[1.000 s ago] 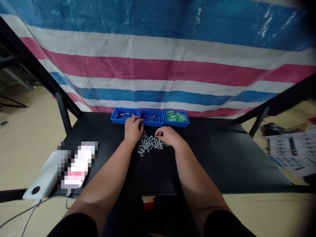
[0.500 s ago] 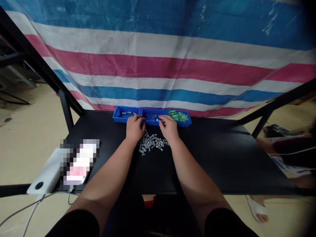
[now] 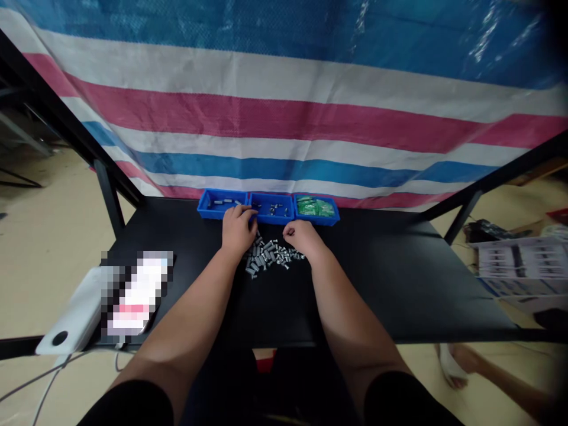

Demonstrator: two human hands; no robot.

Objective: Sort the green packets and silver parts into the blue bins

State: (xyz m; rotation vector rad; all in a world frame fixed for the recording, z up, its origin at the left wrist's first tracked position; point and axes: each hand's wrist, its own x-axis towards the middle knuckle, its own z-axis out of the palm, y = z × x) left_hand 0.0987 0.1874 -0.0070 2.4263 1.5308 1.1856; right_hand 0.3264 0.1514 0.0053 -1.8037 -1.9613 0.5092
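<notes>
Three joined blue bins stand at the table's far side. The left bin [image 3: 204, 208] holds several grey cylindrical pieces, the middle bin [image 3: 271, 220] several small screws, the right bin [image 3: 331, 221] green-and-clear packets. My left hand [image 3: 237, 231] rests at the front rim where the left and middle bins meet, fingers bent over it, thumb apart. Just in front of the middle bin is my right hand [image 3: 305, 236], its fingers curled closed; whatever may be in them is hidden. Between and below both hands lies a loose pile of screws and grey cylinders [image 3: 266, 255].
A phone [image 3: 139, 293] and a white power bank [image 3: 73, 313] with cables lie at the left of the black table [image 3: 390, 284]. A striped tarp [image 3: 284, 112] hangs behind. At the right, beyond the table, are a box of items [image 3: 506, 260] and another person's foot [image 3: 455, 367].
My right hand has drawn back from the middle bin toward the pile, and its fingers have curled in. Screws in the middle bin now show more plainly. My left hand stays by the rim.
</notes>
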